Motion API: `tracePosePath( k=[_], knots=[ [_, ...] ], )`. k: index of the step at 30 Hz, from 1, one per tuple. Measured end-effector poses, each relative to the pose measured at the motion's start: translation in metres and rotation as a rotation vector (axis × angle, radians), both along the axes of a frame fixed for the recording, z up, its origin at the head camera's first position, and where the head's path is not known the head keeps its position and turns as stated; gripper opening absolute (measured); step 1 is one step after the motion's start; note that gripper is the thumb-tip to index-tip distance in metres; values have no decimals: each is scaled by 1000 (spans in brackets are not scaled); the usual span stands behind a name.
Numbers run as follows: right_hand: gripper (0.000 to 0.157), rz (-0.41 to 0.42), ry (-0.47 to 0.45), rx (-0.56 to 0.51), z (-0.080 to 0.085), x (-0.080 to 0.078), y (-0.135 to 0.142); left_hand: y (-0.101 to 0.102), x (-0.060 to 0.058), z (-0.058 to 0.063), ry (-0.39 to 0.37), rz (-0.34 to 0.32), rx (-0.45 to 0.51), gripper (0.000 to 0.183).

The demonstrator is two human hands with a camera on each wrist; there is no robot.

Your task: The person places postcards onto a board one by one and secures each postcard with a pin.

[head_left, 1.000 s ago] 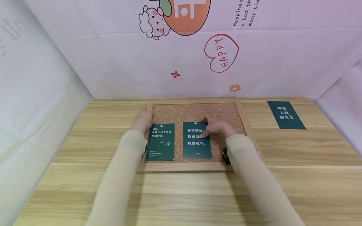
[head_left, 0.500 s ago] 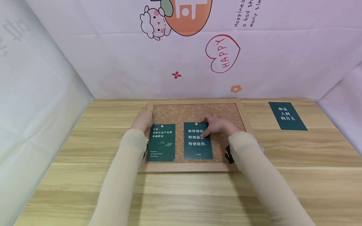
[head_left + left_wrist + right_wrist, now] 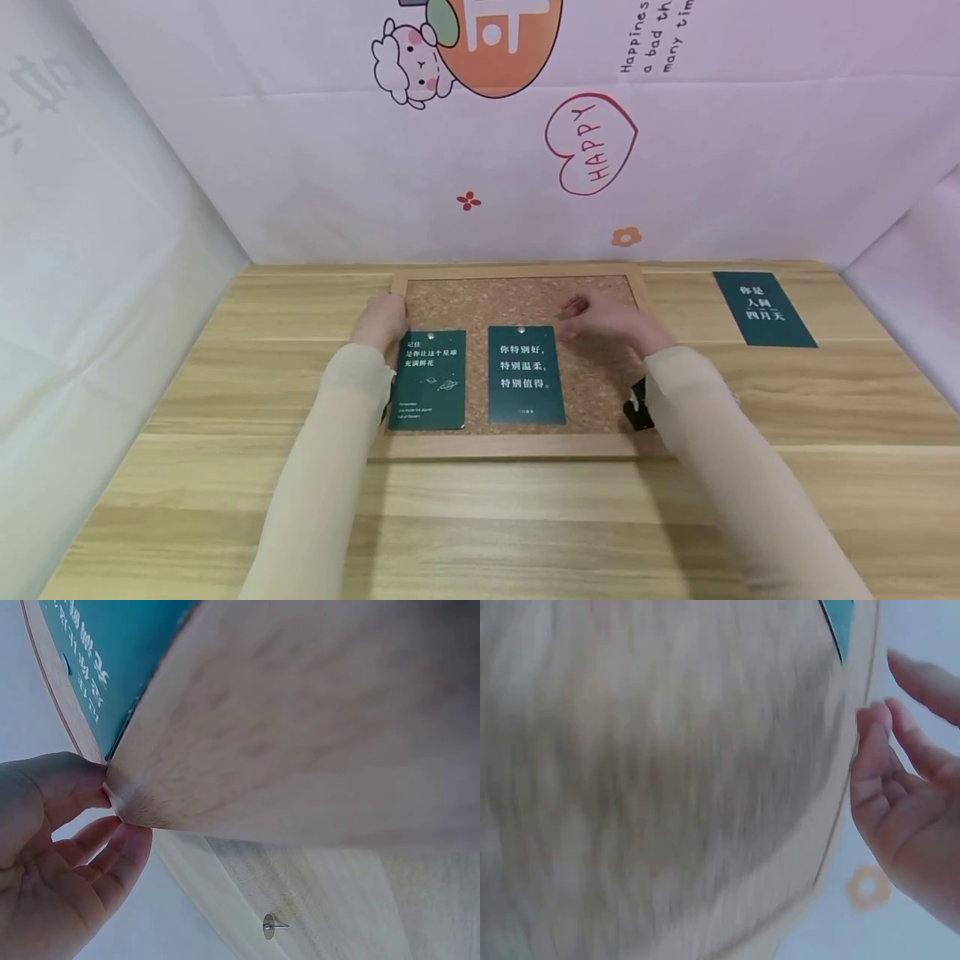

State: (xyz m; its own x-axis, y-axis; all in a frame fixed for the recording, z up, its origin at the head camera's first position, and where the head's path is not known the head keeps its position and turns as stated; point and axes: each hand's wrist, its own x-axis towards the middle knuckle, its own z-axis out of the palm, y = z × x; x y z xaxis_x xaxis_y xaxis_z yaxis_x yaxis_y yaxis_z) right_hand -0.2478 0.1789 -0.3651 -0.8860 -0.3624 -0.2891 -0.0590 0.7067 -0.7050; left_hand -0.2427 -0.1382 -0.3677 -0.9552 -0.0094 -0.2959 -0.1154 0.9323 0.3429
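- Right hand [image 3: 600,321] has slid off the middle card [image 3: 527,383]; thumb and fingertips loosely parted, nothing visible between them.
- Left hand [image 3: 382,319] pinches the corkboard [image 3: 465,300] edge, probably so it won't slide.
- Middle card's just left of the right fingers, pin [image 3: 521,330] up top likely holding it.
- Bare cork right around those fingers; loose card [image 3: 765,308] well off to their right, all edges free.

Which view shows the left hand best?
The left wrist view: there the left hand grips the corkboard at its edge, thumb and fingers visible. The head view shows mainly its back, fingertips hidden; the right wrist view doesn't show it.
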Motion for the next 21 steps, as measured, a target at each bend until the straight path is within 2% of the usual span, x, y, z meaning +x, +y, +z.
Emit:
tracePosePath(
  k=[4,6,13,18,21],
  knots=[
    [43,-114,76,-2,8,-3,38,0,0,0,-4,5,16,25],
    [50,-164,51,14,12,-3,60,0,0,1,-4,6,16,24],
    [68,-228,24,245,10,6,130,0,-1,-1,6,1,-12,26],
    [72,-280,18,255,4,19,167,-1,-1,-1,10,-2,-16,27],
    [68,-363,50,237,-1,28,181,-2,0,-1,13,0,-6,26]
  ],
)
